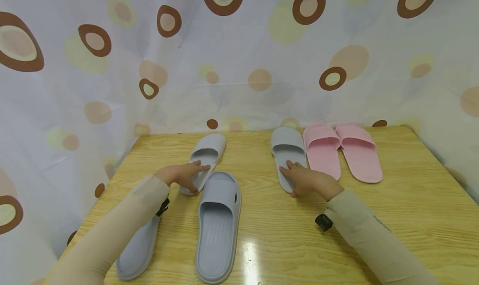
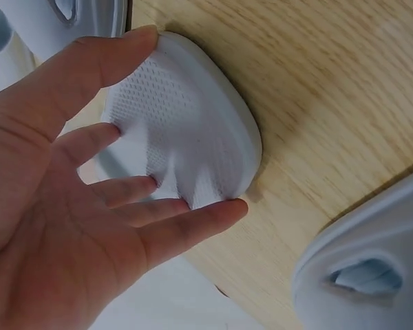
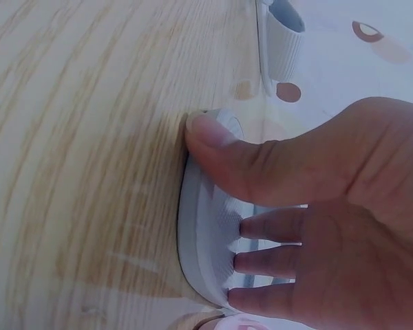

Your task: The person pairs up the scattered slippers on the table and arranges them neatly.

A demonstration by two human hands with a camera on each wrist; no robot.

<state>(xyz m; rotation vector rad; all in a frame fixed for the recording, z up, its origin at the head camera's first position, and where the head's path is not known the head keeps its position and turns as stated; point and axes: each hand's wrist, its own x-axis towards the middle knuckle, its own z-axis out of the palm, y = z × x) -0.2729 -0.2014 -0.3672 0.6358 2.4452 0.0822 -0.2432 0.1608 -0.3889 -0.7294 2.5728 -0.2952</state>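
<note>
On the table lie two light grey slippers, both toe away from me. My left hand (image 1: 186, 176) is at the heel of the left light grey slipper (image 1: 212, 142); in the left wrist view the thumb (image 2: 127, 51) reaches one edge and the nearly straight fingers spread across its textured sole (image 2: 193, 117). My right hand (image 1: 304, 180) lies over the heel of the other light grey slipper (image 1: 287, 137), beside the pink ones. In the right wrist view its thumb (image 3: 213, 134) is against the side edge, with straight fingers over the insole.
A pair of pink slippers, left (image 1: 325, 160) and right (image 1: 361, 160), stands at the back right. Nearer me is a larger blue-grey slipper (image 1: 217, 231); its like (image 1: 138, 247) lies partly under my left forearm. A dotted cloth (image 1: 239, 68) hangs behind the wooden table (image 1: 284, 243).
</note>
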